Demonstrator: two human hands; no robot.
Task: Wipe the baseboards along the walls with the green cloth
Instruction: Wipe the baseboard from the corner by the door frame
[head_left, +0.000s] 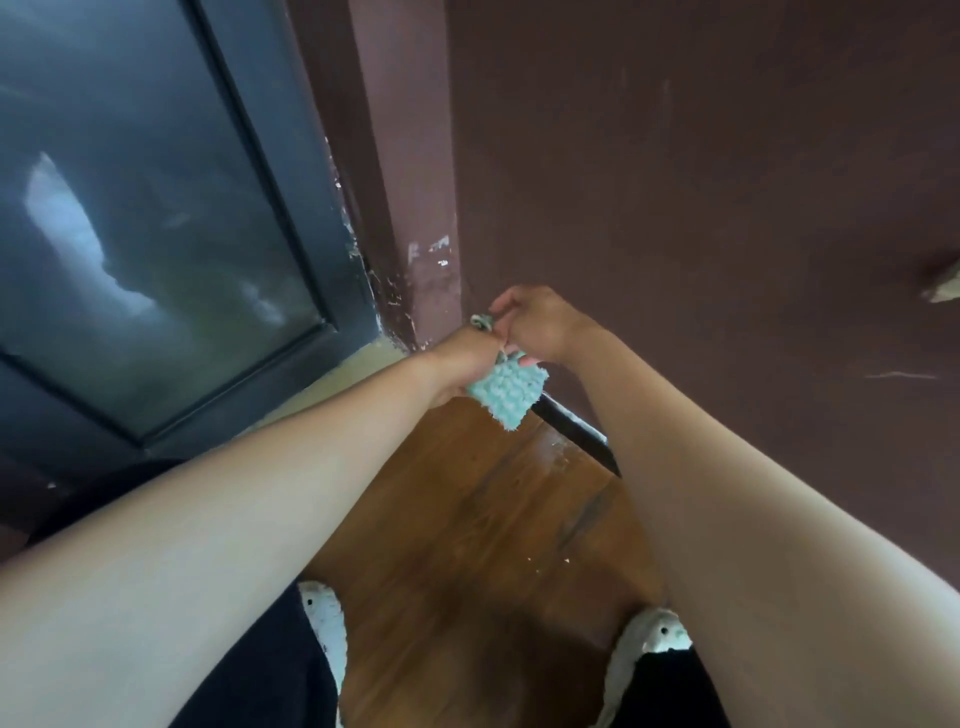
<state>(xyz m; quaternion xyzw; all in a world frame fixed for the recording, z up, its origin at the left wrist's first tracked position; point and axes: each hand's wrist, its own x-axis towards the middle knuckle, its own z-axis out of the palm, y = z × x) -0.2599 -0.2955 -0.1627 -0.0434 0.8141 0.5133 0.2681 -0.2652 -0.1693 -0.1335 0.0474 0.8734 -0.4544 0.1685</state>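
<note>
The green cloth (508, 389) is a pale mint, nubbly square that hangs in the air near the wall corner. My left hand (462, 364) grips its upper left part, and my right hand (540, 327) pinches its top edge and a loop of it. Both arms reach forward from the bottom of the view. The dark baseboard (576, 434) runs along the foot of the maroon wall (701, 182), just below and right of the cloth. The cloth is apart from the baseboard.
A dark glass door (156, 234) stands at the left, with a pale threshold strip (332, 379) under it. Brown wooden floor (467, 545) lies below. Two white fuzzy slippers (324, 618) show at the bottom. A maroon corner post (410, 182) meets the wall.
</note>
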